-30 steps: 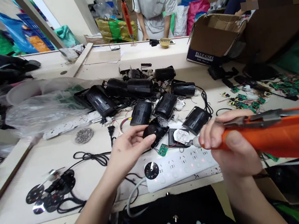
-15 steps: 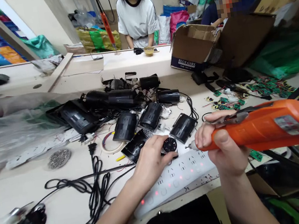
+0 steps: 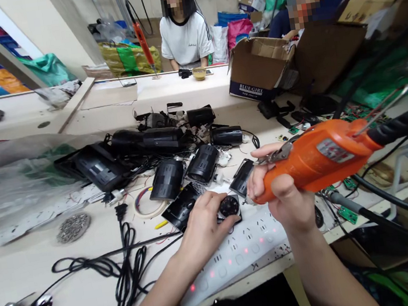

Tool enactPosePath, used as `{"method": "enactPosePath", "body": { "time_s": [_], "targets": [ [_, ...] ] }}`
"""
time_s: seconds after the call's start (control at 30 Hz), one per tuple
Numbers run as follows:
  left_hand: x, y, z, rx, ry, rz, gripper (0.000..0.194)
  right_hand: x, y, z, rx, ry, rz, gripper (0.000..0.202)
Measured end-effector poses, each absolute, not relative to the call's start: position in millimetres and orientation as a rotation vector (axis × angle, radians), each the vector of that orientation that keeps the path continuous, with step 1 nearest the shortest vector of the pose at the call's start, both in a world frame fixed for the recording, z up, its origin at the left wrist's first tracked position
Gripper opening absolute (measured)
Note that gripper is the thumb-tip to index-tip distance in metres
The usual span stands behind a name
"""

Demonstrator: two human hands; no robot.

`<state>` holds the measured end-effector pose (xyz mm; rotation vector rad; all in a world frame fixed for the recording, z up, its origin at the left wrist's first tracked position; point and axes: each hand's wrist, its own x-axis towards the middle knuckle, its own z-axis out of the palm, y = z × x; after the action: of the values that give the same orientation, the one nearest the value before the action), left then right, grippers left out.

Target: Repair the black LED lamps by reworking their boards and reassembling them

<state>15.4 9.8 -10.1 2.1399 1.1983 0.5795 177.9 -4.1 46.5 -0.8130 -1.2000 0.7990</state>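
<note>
My left hand (image 3: 206,219) grips a small black round part (image 3: 229,206) between thumb and fingers, just behind the white power strip (image 3: 236,252) with red lights. A black housing (image 3: 181,208) lies under and beside its fingers. My right hand (image 3: 283,190) is wrapped round an orange electric screwdriver (image 3: 314,157), whose tip points left and down toward the round part without touching it. Several black cylindrical housings lie behind the hands, among them one (image 3: 202,163) in the middle and one (image 3: 243,177) partly behind my right hand.
Black cables (image 3: 132,264) coil at the left, near a dish of screws (image 3: 73,227) and a tape roll (image 3: 148,204). Plastic sheeting (image 3: 20,173) covers the far left. A cardboard box (image 3: 254,77) and green circuit boards sit at the right. Two people are across the table.
The orange screwdriver has swung and moved left with my right hand, its body tilting up toward the rear. The whole view has shifted slightly. My left hand keeps its hold.
</note>
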Motion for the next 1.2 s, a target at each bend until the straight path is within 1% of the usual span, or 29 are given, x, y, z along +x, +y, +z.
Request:
{"method": "enactPosePath", "body": {
  "time_s": [0.1,0.23,0.4,0.67,0.9,1.07,1.2],
  "targets": [
    [14.7,10.0,-9.7,2.115,1.211,0.573,0.036,177.4,-3.8,44.0,-0.757,-1.196,0.835,0.042],
    [14.6,11.0,-13.6,2.124,1.21,0.601,0.037,177.3,-5.7,39.7,-0.793,-1.186,0.813,0.042],
    [16.5,12.2,-17.0,2.164,1.187,0.619,0.037,175.9,-9.6,39.4,-0.822,-1.159,0.767,0.037],
    [18.3,11.5,-12.2,2.166,1.198,0.606,0.036,175.9,-14.5,43.1,-0.827,-1.148,0.755,0.034],
    [16.9,11.4,-13.0,2.173,1.189,0.596,0.036,169.8,-12.7,43.6,-0.776,-1.147,0.765,0.038],
    [18.1,11.2,-9.9,2.153,1.17,0.605,0.031,160.1,-8.7,42.0,-0.71,-1.17,0.76,0.03],
    [18.0,10.1,-8.8,2.117,1.162,0.623,0.025,153.9,-6.1,41.4,-0.735,-1.149,0.782,0.037]
  ]
}}
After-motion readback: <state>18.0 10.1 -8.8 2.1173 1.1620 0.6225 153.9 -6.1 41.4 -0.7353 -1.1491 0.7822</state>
